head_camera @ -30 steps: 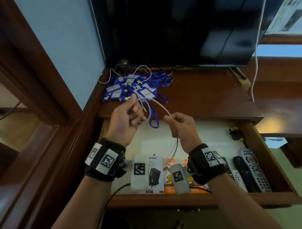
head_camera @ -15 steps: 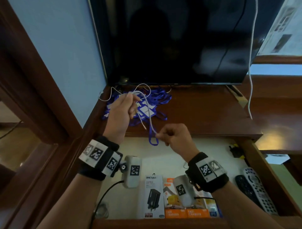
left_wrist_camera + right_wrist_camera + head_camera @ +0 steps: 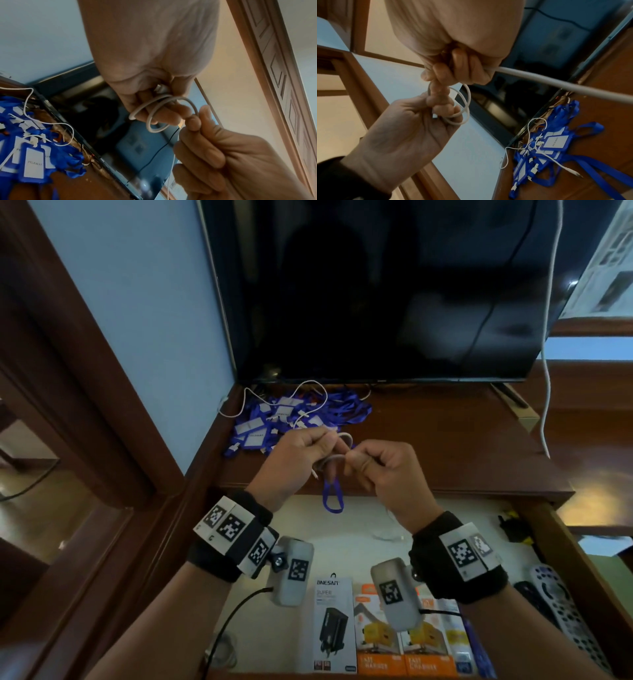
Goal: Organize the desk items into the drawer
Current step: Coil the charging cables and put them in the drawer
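Both hands meet above the desk's front edge, coiling a white cable [image 3: 337,457]. My left hand [image 3: 301,455] grips small loops of the cable [image 3: 155,115] around its fingers. My right hand [image 3: 376,470] pinches the cable's free run [image 3: 539,83] close beside the left hand. Below them lies the open drawer [image 3: 359,529], lined in white. A pile of blue lanyards with badge holders [image 3: 287,419] sits at the desk's back left, with another thin white cable [image 3: 308,392] lying over it.
A dark TV screen [image 3: 376,289] stands at the desk's back. In the drawer's front are charger boxes [image 3: 334,625] and orange boxes [image 3: 404,642]; remotes [image 3: 561,611] lie at its right, a black plug [image 3: 513,525] at the far right. A white cord [image 3: 548,337] hangs at the right.
My right hand has moved up to the left hand, and the long hanging stretch of cable is now gathered into small loops on the left fingers. The camera view has shifted.
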{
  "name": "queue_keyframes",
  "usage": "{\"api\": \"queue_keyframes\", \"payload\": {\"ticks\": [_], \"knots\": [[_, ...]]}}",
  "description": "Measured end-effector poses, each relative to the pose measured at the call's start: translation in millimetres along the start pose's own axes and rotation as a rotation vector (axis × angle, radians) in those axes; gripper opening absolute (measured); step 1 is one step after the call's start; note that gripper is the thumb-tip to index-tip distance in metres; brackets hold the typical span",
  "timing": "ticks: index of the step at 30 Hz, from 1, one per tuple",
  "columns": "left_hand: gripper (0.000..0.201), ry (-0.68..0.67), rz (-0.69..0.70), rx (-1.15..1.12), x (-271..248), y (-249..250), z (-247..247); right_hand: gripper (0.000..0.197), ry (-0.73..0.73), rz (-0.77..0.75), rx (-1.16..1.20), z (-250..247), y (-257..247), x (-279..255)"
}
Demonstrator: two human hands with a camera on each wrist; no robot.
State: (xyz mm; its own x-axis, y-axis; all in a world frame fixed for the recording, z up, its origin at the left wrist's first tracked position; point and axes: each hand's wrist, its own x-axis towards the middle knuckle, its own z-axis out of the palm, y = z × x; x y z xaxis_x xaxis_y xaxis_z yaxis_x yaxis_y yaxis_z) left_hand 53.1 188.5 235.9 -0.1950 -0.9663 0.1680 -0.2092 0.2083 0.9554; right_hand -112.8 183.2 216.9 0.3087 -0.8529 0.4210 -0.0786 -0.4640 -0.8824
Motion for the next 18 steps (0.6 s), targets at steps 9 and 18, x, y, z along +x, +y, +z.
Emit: {"api": "queue_keyframes", "payload": {"ticks": [9,18], "knots": [[0.043,-0.177,-0.268,-0.297,-5.0,0.9,-4.4,0.027,0.132,0.030,0.038,-3.7,8.8,-4.1],[0.044,-0.062,-0.373,-0.405,-4.4,-2.2,14.1,0.041,0.079,0.185,0.099,4.5,14.6,-1.7]]}}
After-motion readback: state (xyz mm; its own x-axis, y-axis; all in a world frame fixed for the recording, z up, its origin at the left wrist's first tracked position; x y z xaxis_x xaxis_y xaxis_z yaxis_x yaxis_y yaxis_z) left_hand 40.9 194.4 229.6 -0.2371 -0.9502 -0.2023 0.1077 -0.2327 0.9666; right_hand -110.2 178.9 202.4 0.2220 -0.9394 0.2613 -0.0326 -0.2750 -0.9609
